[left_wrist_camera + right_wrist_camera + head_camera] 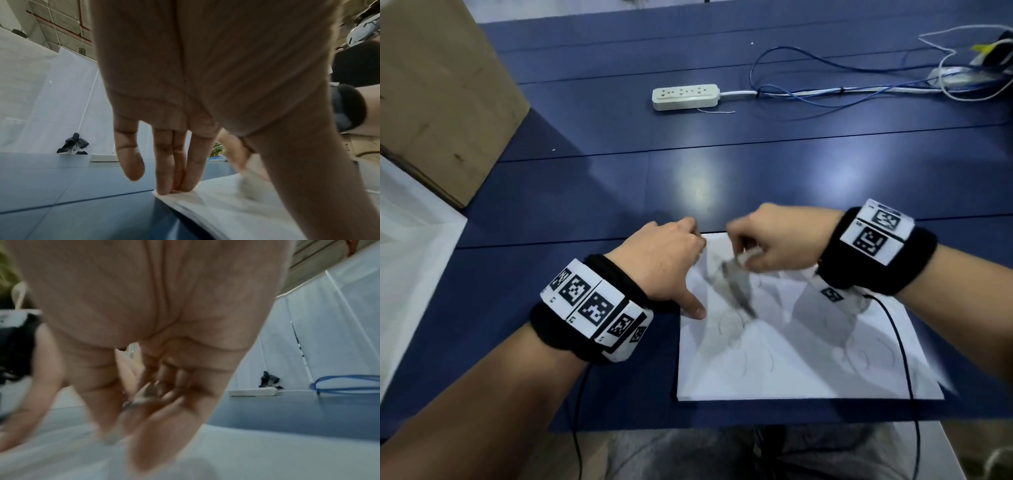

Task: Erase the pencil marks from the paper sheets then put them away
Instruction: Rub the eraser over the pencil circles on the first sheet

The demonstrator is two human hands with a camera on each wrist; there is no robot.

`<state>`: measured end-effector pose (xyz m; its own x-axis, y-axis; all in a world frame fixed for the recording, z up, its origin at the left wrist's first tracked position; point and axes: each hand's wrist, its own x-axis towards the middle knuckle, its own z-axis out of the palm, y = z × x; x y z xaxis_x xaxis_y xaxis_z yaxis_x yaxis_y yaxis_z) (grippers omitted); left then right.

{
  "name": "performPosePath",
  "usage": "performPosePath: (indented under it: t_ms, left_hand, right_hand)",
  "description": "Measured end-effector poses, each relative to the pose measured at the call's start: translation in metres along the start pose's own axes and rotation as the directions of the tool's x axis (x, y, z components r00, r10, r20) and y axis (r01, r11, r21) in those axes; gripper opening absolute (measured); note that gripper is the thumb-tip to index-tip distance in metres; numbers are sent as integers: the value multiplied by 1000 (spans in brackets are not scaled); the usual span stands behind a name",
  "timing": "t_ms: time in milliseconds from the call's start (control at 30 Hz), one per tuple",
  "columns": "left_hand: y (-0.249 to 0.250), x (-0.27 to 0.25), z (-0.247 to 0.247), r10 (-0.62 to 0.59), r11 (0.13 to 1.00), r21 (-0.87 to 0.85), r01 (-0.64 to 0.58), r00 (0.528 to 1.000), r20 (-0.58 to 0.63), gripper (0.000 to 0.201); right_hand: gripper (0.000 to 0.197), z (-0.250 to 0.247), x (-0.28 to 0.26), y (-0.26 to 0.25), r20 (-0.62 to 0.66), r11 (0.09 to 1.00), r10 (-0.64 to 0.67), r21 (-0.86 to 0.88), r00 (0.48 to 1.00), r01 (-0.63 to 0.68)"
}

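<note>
White paper sheets (791, 363) lie stacked near the front edge of the dark blue counter (585, 192), faint pencil loops showing across the top one, as a person works on them with both hands. The left hand (664, 260) pins the far left corner, its straight fingers (170, 170) pressed tip-down on the paper's edge and the thumb spread along the left side, holding nothing. The right hand (774, 240) is blurred with motion over the upper middle of the sheet; its fingers (164, 395) are curled round a small pale object, apparently an eraser (748, 258), though the blur hides its exact shape. The step in hand appears to be the rubbing-out, with many marks left towards the right and lower parts of the page. Doing it well probably means short strokes running away from the pinned corner, so the sheet is pulled taut, not buckled, and shifting the holding hand closer as the work crosses to the right side. The wrist cable (900, 349) trailing over the paper could catch and drag the top sheet. A white power strip (686, 97) and blue cables (825, 68) lie well apart at the back, and a cardboard box (438, 96) stands to the left.
</note>
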<state>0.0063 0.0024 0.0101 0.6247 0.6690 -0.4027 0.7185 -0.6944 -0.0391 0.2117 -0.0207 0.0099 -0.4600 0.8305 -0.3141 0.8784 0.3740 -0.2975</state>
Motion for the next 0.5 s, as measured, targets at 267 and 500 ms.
performPosePath:
  t_ms: [267,500]
  left_hand:
    - [-1,-1,0,-7,1000,-8,7,1000,-3,89]
    - [0,-1,0,2,1000,-9,-2,1000,6,92]
  right_hand:
    - [14,-3,1,11,-109,999,-6,39,994,10]
    - [14,-8,10,14,-74,997,67,44,995,-64]
